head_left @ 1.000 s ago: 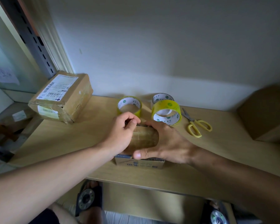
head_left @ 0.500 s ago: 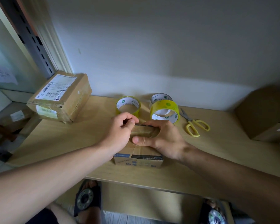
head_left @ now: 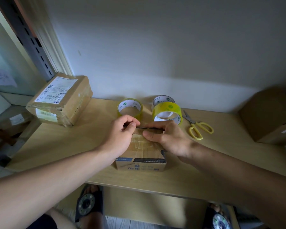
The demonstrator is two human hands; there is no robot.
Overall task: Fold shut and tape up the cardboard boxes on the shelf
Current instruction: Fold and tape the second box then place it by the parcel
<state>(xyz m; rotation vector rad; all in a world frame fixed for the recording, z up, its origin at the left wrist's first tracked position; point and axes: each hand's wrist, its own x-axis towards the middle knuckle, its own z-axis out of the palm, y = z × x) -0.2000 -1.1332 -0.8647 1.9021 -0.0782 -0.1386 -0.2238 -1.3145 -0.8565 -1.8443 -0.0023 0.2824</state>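
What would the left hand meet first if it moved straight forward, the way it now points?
Probably the tape roll just beyond the left hand; depth between them is unclear.

Head view, down onto shelf [head_left: 59,146]

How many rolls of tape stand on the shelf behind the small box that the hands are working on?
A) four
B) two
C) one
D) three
D: three rolls are visible behind the small box, namely one tape roll on the left, a yellow roll to its right, and a third roll partly hidden behind the yellow one.
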